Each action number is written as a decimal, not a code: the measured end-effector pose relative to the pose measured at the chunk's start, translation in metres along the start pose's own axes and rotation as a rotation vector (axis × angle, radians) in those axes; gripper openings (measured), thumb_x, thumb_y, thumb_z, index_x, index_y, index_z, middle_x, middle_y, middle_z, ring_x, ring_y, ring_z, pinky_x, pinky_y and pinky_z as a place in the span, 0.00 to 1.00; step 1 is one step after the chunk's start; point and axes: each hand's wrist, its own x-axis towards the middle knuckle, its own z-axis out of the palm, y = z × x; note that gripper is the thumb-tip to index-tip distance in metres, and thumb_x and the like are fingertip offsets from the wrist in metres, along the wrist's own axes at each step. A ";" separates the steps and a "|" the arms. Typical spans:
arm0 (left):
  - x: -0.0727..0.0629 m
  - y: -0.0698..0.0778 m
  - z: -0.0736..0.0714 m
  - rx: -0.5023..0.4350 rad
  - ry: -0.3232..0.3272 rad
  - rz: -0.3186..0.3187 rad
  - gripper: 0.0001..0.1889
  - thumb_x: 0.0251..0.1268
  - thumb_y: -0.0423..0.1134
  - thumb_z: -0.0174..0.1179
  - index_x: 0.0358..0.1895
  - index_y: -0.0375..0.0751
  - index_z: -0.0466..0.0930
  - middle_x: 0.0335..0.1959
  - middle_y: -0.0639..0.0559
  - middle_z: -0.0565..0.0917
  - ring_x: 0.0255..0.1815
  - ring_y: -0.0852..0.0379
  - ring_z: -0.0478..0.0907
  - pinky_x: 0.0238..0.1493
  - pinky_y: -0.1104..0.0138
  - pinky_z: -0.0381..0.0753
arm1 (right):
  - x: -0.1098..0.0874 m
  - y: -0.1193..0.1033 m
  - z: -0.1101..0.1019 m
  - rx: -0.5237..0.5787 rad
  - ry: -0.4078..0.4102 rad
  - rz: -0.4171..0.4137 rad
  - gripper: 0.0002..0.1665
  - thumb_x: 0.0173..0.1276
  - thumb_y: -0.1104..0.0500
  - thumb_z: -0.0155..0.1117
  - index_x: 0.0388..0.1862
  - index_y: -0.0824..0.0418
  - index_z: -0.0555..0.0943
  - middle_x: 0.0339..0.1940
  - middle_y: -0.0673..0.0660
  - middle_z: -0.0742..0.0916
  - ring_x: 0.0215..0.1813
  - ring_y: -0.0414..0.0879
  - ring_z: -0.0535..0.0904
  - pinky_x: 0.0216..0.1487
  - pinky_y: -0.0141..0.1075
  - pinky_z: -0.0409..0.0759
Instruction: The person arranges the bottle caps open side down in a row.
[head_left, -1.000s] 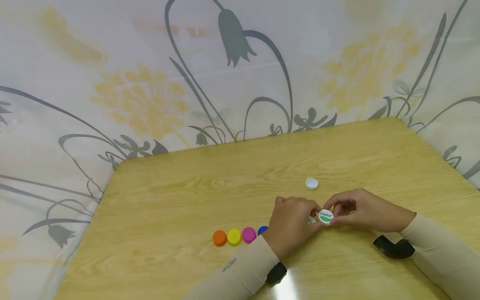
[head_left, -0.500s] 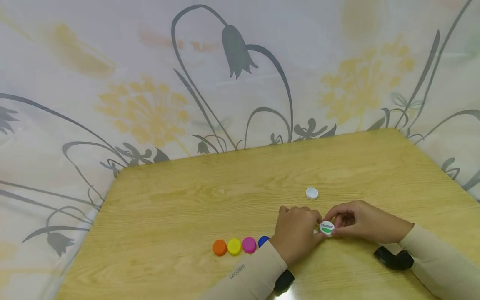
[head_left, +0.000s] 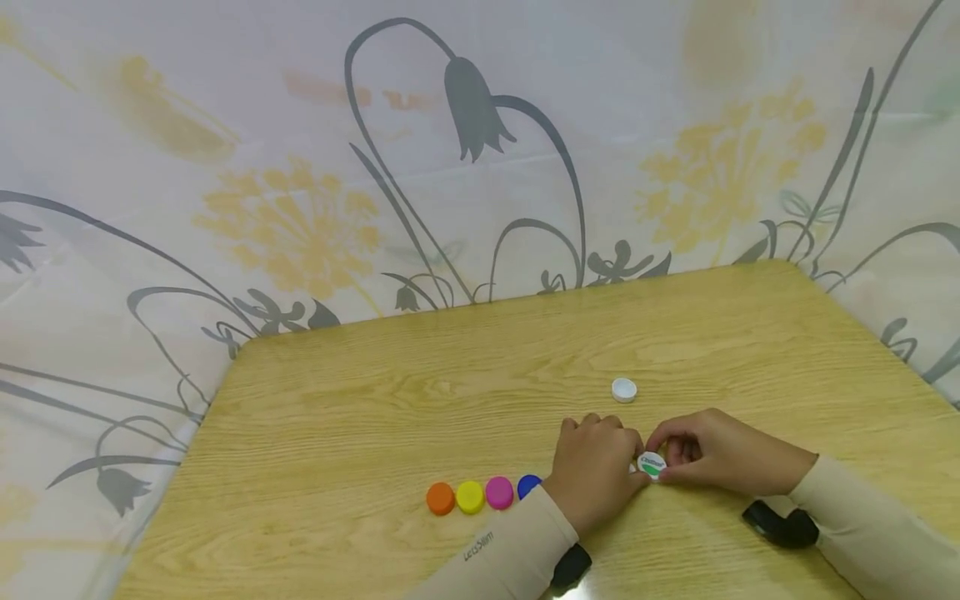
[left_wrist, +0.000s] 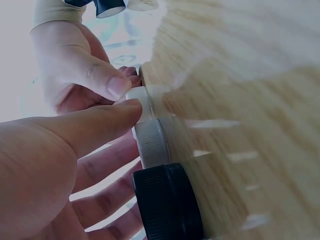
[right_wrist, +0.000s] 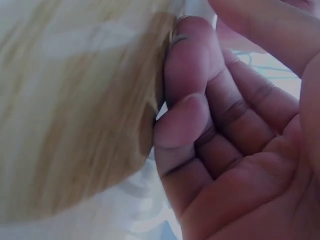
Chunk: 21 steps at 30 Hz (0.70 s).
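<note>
My right hand (head_left: 727,454) pinches a white bottle cap with a green-printed top (head_left: 652,465) between thumb and index finger. From the other side, my left hand (head_left: 596,475) has its thumb and index finger on the same cap. In the left wrist view, the left thumb presses across the white cap (left_wrist: 142,95). A ridged greyish-white cap (left_wrist: 152,143) stands right beside it, then a dark cap (left_wrist: 167,202). To the left of my left hand, orange (head_left: 440,498), yellow (head_left: 470,497), magenta (head_left: 499,493) and partly covered blue (head_left: 528,486) caps continue the line.
A loose white cap (head_left: 624,390) lies hollow side up, farther back on the wooden table (head_left: 337,417). A wall covering with printed flowers (head_left: 472,167) rises behind the table's rear edge. Black wrist straps (head_left: 782,527) show at both sleeves.
The head view has tilted up, so everything sits lower in it. Both hands have shifted the green-printed cap slightly toward me and a little left. The coloured caps keep their places.
</note>
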 end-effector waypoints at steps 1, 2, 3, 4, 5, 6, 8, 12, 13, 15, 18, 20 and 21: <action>0.000 0.000 0.000 0.010 -0.001 -0.001 0.08 0.58 0.59 0.70 0.37 0.66 0.87 0.33 0.68 0.82 0.37 0.67 0.75 0.43 0.64 0.71 | 0.000 -0.001 0.000 -0.003 -0.001 0.003 0.08 0.68 0.55 0.70 0.45 0.51 0.84 0.27 0.38 0.81 0.29 0.27 0.74 0.28 0.28 0.77; 0.000 0.001 0.000 0.016 -0.001 -0.002 0.08 0.58 0.59 0.70 0.37 0.66 0.87 0.33 0.68 0.82 0.37 0.66 0.75 0.43 0.63 0.71 | 0.000 -0.001 0.000 -0.006 -0.002 0.008 0.08 0.68 0.55 0.70 0.45 0.51 0.84 0.27 0.38 0.81 0.29 0.27 0.74 0.28 0.28 0.77; 0.000 0.001 0.000 0.018 -0.003 -0.004 0.08 0.58 0.59 0.70 0.37 0.66 0.87 0.33 0.67 0.82 0.37 0.66 0.75 0.44 0.63 0.72 | 0.000 -0.002 0.000 -0.008 -0.003 0.014 0.08 0.68 0.55 0.70 0.45 0.52 0.84 0.27 0.38 0.81 0.29 0.27 0.74 0.28 0.29 0.77; 0.000 0.002 0.000 0.021 -0.005 -0.004 0.08 0.58 0.59 0.70 0.36 0.66 0.87 0.33 0.67 0.82 0.37 0.66 0.75 0.44 0.63 0.72 | 0.000 -0.002 -0.001 -0.008 -0.006 0.019 0.08 0.68 0.56 0.70 0.45 0.52 0.84 0.27 0.38 0.81 0.29 0.27 0.74 0.28 0.29 0.77; -0.001 0.002 0.000 0.021 -0.006 -0.004 0.08 0.58 0.59 0.70 0.36 0.66 0.87 0.34 0.67 0.82 0.37 0.66 0.75 0.44 0.63 0.72 | -0.001 -0.003 -0.001 -0.007 -0.010 0.027 0.09 0.68 0.56 0.70 0.45 0.53 0.84 0.27 0.38 0.81 0.28 0.27 0.74 0.28 0.29 0.77; -0.001 0.003 0.000 0.020 -0.007 -0.002 0.08 0.58 0.59 0.70 0.37 0.66 0.87 0.34 0.67 0.82 0.37 0.66 0.75 0.44 0.63 0.72 | -0.001 -0.003 -0.002 -0.006 -0.013 0.034 0.09 0.68 0.56 0.70 0.45 0.53 0.84 0.27 0.38 0.81 0.29 0.27 0.74 0.28 0.29 0.77; -0.001 0.003 0.001 0.019 -0.004 0.002 0.09 0.58 0.59 0.70 0.37 0.65 0.87 0.35 0.67 0.82 0.38 0.66 0.75 0.44 0.63 0.72 | -0.002 -0.003 -0.002 -0.004 -0.020 0.041 0.09 0.68 0.55 0.70 0.46 0.54 0.84 0.27 0.38 0.81 0.29 0.28 0.75 0.28 0.29 0.77; -0.003 0.003 0.002 0.040 0.011 0.017 0.11 0.59 0.62 0.68 0.37 0.64 0.87 0.35 0.66 0.82 0.37 0.65 0.75 0.41 0.65 0.72 | -0.002 -0.002 -0.005 0.009 -0.050 0.042 0.13 0.68 0.54 0.70 0.49 0.56 0.84 0.28 0.39 0.82 0.30 0.28 0.76 0.29 0.29 0.78; -0.004 0.002 0.002 0.043 0.016 0.022 0.11 0.60 0.62 0.67 0.37 0.63 0.87 0.35 0.66 0.83 0.37 0.65 0.75 0.40 0.65 0.72 | -0.002 -0.002 -0.006 0.015 -0.060 0.045 0.14 0.68 0.54 0.70 0.50 0.57 0.84 0.29 0.39 0.83 0.30 0.28 0.77 0.30 0.29 0.79; -0.004 0.001 0.003 0.046 0.026 0.031 0.12 0.63 0.62 0.64 0.37 0.61 0.87 0.35 0.65 0.84 0.37 0.65 0.77 0.40 0.65 0.73 | -0.002 -0.002 -0.010 0.032 -0.083 0.060 0.17 0.69 0.55 0.69 0.53 0.61 0.83 0.31 0.40 0.84 0.32 0.29 0.78 0.32 0.29 0.80; -0.002 -0.003 0.002 0.032 0.049 0.034 0.12 0.67 0.59 0.61 0.41 0.60 0.88 0.38 0.64 0.86 0.38 0.64 0.80 0.42 0.63 0.76 | 0.000 -0.002 -0.019 0.027 -0.075 0.109 0.19 0.71 0.55 0.66 0.56 0.64 0.81 0.34 0.43 0.86 0.35 0.31 0.80 0.35 0.30 0.81; 0.000 -0.006 0.000 0.023 0.060 0.019 0.13 0.69 0.57 0.60 0.45 0.59 0.88 0.41 0.63 0.87 0.40 0.62 0.82 0.46 0.61 0.79 | 0.005 -0.003 -0.024 -0.017 -0.026 0.149 0.19 0.72 0.54 0.65 0.55 0.65 0.82 0.34 0.44 0.87 0.36 0.31 0.81 0.36 0.30 0.81; 0.001 -0.007 -0.001 0.019 0.064 0.006 0.13 0.69 0.57 0.59 0.47 0.59 0.88 0.42 0.63 0.87 0.41 0.62 0.83 0.47 0.60 0.80 | 0.008 -0.003 -0.026 -0.054 0.007 0.163 0.18 0.72 0.54 0.65 0.55 0.64 0.82 0.35 0.44 0.87 0.36 0.31 0.81 0.37 0.30 0.81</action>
